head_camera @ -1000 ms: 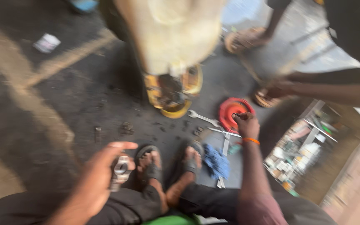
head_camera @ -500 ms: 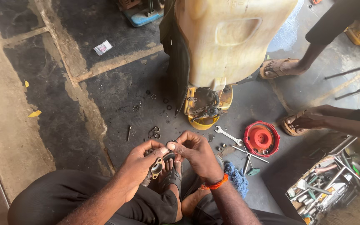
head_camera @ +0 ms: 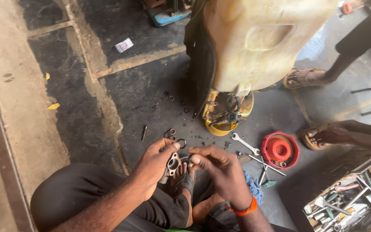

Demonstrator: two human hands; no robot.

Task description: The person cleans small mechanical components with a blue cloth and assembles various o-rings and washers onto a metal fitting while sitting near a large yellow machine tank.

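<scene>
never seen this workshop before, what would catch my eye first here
The big cream plastic jerrycan fills the top centre. Below it, the left hand holds a small metal part, with the right hand close beside. A red round lid lies right of a spanner.

Head view; steeply down; close

Scattered rings [head_camera: 173,134] and wrench [head_camera: 244,143] ahead.
</scene>
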